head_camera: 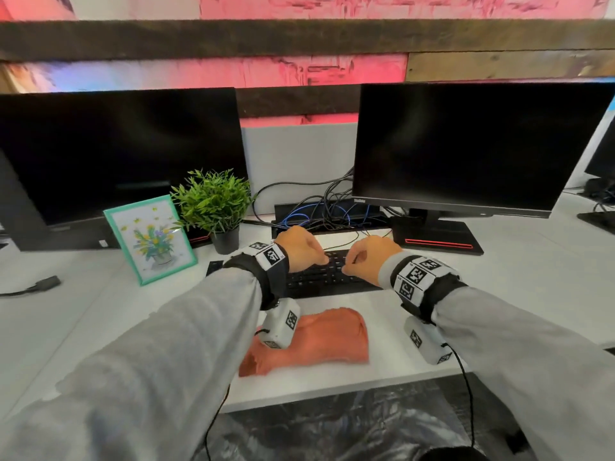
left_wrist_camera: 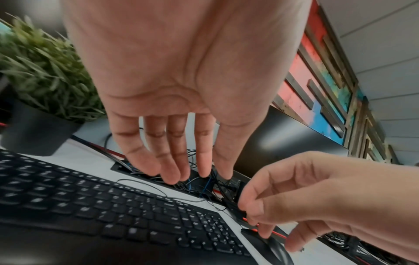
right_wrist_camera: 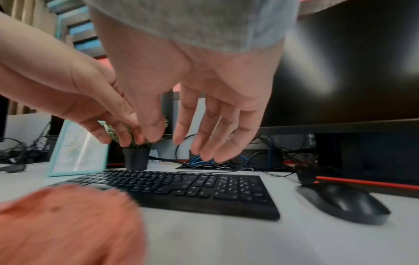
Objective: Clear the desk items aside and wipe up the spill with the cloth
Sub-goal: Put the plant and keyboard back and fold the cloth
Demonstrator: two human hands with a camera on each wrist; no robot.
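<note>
A black keyboard (head_camera: pixel 327 277) lies on the white desk (head_camera: pixel 506 294) between two dark monitors. Both hands hover just above its keys and hold nothing. My left hand (head_camera: pixel 320 258) hangs with straight, relaxed fingers (left_wrist_camera: pixel 204 166) over the keyboard's far edge (left_wrist_camera: pixel 113 202). Beside it, my right hand (head_camera: pixel 346 265) has loosely bent fingers (right_wrist_camera: pixel 204 148). An orange cloth (head_camera: pixel 332 341) lies crumpled on the desk in front of the keyboard, under my wrists. A black mouse (right_wrist_camera: pixel 342 202) sits right of the keyboard (right_wrist_camera: pixel 192 188). I cannot make out any spill.
A small potted plant (head_camera: pixel 216 207) and a teal picture frame (head_camera: pixel 149 239) stand left of the keyboard. Behind it, tangled cables (head_camera: pixel 319 211) fill a cable slot. The monitor stand with a red stripe (head_camera: pixel 439 242) sits at the right. A loose plug (head_camera: pixel 46 282) lies far left.
</note>
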